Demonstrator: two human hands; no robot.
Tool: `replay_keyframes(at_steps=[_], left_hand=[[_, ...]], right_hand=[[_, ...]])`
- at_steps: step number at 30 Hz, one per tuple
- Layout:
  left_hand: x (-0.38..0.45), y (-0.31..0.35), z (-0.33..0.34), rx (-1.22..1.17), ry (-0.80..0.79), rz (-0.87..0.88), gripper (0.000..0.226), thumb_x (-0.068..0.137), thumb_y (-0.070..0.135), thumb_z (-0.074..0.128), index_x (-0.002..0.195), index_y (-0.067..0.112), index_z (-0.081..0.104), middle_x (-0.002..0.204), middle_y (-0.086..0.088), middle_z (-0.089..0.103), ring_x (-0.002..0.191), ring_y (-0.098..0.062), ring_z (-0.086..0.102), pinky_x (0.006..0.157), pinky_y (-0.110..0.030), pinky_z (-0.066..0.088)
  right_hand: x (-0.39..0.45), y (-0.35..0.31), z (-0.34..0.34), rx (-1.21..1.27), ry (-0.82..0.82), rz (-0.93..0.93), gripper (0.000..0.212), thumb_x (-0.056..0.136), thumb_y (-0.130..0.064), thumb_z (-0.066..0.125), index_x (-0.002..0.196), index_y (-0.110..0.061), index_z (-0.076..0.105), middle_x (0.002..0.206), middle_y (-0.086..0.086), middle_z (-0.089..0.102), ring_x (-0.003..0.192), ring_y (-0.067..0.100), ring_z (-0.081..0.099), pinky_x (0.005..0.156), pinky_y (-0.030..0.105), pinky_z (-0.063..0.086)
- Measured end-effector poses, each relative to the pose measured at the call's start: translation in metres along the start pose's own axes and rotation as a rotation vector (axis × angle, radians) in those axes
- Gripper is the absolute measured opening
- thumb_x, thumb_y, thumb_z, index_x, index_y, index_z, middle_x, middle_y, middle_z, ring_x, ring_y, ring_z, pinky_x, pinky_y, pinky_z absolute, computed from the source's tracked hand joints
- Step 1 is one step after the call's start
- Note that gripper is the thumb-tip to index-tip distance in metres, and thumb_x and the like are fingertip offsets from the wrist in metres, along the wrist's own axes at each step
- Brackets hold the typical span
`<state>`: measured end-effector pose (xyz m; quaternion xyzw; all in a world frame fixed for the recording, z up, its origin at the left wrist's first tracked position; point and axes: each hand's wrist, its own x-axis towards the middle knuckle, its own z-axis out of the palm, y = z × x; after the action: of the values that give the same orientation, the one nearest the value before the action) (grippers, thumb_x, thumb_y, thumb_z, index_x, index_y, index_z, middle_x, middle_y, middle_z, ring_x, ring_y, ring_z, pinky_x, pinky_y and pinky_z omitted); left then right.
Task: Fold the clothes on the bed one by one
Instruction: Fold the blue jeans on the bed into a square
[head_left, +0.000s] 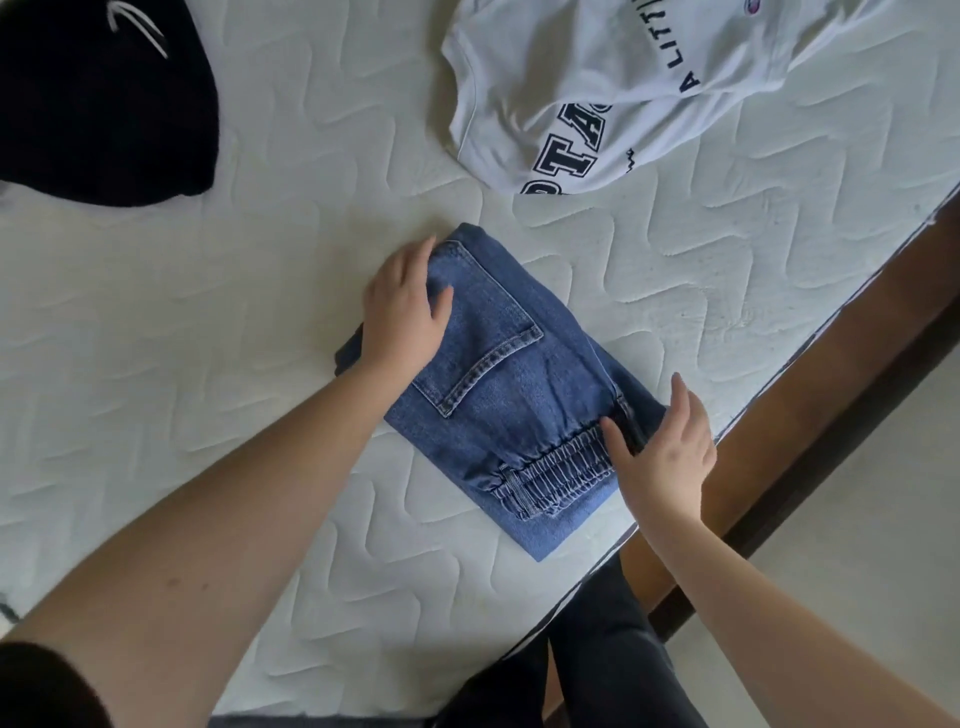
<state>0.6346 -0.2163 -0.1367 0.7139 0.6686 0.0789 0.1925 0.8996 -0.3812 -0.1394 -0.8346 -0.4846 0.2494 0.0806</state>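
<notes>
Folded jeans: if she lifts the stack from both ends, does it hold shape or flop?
The folded jeans are thick layered denim, so probably stiffer than a tee, yet likely to sag mid-span. The left hand and right hand rest flat at opposite ends; unsupported layers may slip open. The quilted mattress looks grippy, so pushing may bunch it.

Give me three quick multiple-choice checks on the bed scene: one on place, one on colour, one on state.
1. Where is the white shirt?
A. under the jeans
B. on the far side of the mattress, apart from the jeans
C. on the floor

2. What colour are the jeans?
A. blue
B. black
C. grey

3. What state are the jeans in?
A. spread flat
B. hanging off the bed
C. folded into a compact stack

Answers: 1 B, bare mattress separates them. 2 A, the denim is blue. 3 C, layers are stacked, with the left hand and right hand at opposite ends.
</notes>
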Motion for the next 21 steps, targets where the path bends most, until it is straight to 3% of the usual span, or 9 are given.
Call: replay_keyframes(at_steps=[4,9,14,18,21], left_hand=[[-0.059,0.012,0.014,0.114,0.073,0.089,0.057,0.096,0.022,0.051,0.149,0.006,0.036,0.152,-0.014,0.039,0.141,-0.031,0.037,0.112,-0.048,0.034],[-0.128,0.047,0.059,0.102,-0.009,-0.005,0.064,0.102,0.039,0.04,0.154,0.006,0.023,0.161,-0.012,0.021,0.149,-0.026,0.022,0.119,-0.044,0.023],[-0.162,0.048,0.096,0.187,-0.233,-0.065,0.072,0.101,0.055,0.025,0.156,0.008,0.018,0.163,-0.009,0.011,0.151,-0.023,0.012,0.121,-0.045,0.017],[-0.156,0.051,0.088,0.194,-0.266,-0.068,0.073,0.1,0.054,0.026,0.156,0.009,0.016,0.164,-0.01,0.008,0.151,-0.023,0.009,0.123,-0.043,0.01],[-0.17,0.067,0.082,0.13,-0.163,-0.074,0.067,0.102,0.046,0.031,0.155,0.007,0.02,0.163,-0.012,0.014,0.151,-0.023,0.013,0.122,-0.043,0.015]], right_hand=[[0.013,-0.028,0.003,-0.044,-0.012,-0.39,0.062,0.1,-0.033,0.047,0.153,-0.013,0.022,0.158,0.009,0.028,0.147,0.027,0.022,0.12,0.051,0.018],[0.048,-0.076,0.026,-0.103,-0.052,-0.711,0.053,0.101,-0.019,0.035,0.152,-0.007,0.028,0.159,0.009,0.027,0.148,0.025,0.024,0.12,0.041,0.018],[0.071,-0.058,0.053,-0.484,-0.28,-0.762,0.06,0.103,-0.04,0.014,0.157,-0.017,0.0,0.165,0.001,-0.004,0.151,0.016,-0.007,0.122,0.034,-0.004],[0.072,-0.068,0.048,-0.484,-0.336,-0.732,0.062,0.104,-0.04,0.021,0.157,-0.018,-0.002,0.165,0.001,-0.006,0.151,0.017,-0.007,0.122,0.035,-0.003],[0.055,-0.062,0.03,-0.389,-0.22,-0.709,0.059,0.104,-0.033,0.031,0.157,-0.012,0.013,0.164,0.005,0.008,0.151,0.02,0.008,0.122,0.037,0.006]])
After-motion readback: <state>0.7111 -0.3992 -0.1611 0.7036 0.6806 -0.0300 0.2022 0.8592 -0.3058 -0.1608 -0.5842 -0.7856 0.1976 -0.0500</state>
